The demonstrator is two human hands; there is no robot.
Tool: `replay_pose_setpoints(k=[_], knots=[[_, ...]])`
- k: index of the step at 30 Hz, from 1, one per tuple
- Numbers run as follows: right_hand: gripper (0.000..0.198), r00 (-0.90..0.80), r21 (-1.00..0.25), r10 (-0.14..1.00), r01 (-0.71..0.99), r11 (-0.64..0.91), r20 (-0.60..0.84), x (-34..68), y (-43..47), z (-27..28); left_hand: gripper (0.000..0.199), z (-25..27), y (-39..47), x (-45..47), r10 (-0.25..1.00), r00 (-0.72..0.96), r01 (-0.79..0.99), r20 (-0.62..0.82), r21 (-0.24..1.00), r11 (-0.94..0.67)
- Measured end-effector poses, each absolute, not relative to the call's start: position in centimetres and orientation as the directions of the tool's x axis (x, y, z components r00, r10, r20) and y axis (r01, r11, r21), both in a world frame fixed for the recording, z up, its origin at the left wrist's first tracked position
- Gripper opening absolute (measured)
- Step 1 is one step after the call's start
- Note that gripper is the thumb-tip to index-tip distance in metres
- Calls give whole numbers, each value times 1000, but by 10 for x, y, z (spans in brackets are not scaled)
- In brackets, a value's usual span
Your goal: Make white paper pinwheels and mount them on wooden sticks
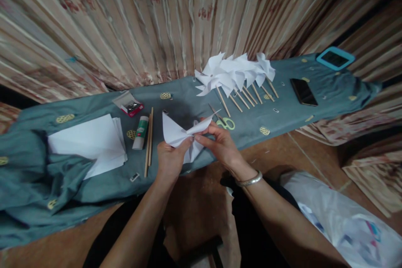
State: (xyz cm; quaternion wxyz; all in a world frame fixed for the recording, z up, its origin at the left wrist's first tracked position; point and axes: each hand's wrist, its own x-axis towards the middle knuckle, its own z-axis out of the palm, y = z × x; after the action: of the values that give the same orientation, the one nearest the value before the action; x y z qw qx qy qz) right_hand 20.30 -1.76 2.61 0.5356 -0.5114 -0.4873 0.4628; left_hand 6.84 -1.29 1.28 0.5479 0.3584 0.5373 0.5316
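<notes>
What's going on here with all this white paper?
A person holds a piece of bent white paper: the left hand grips one side, and the right hand pinches near the middle. Paper pinwheels lie together farther back. Scissors lie by the right hand; a glue stick and two loose sticks are left of the paper.

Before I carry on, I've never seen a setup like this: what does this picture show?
There is no machine: a camera worn on a person's head looks forward and down at two bare hands. The left hand and right hand both hold a piece of folded white paper. On the green cloth, at left, are a paper stack, small open box, glue stick and two loose sticks. Farther right are scissors, paper pinwheels on sticks, a phone and a blue-framed device.
</notes>
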Motion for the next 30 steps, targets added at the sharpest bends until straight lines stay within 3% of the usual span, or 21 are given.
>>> replay_pose_setpoints(k=[9,15,22,27,30], knots=[[10,85,-999,996,-46,1,-3,200,-17,18,22,12,-12,61,982,-125,-143,-140,982,122],[21,60,-991,995,-114,-69,-76,198,-17,15,24,21,-14,59,982,-94,-173,-165,974,147],[31,44,-988,997,-141,-55,-62,194,-15,16,30,18,-11,57,981,-130,-225,-143,968,112],[29,64,-997,997,-79,-24,-30,195,-16,12,31,17,-12,55,978,-115,-250,-172,958,139],[45,78,-999,996,-40,-36,-39,197,-17,11,31,19,-14,53,976,-83,-252,-203,951,176]])
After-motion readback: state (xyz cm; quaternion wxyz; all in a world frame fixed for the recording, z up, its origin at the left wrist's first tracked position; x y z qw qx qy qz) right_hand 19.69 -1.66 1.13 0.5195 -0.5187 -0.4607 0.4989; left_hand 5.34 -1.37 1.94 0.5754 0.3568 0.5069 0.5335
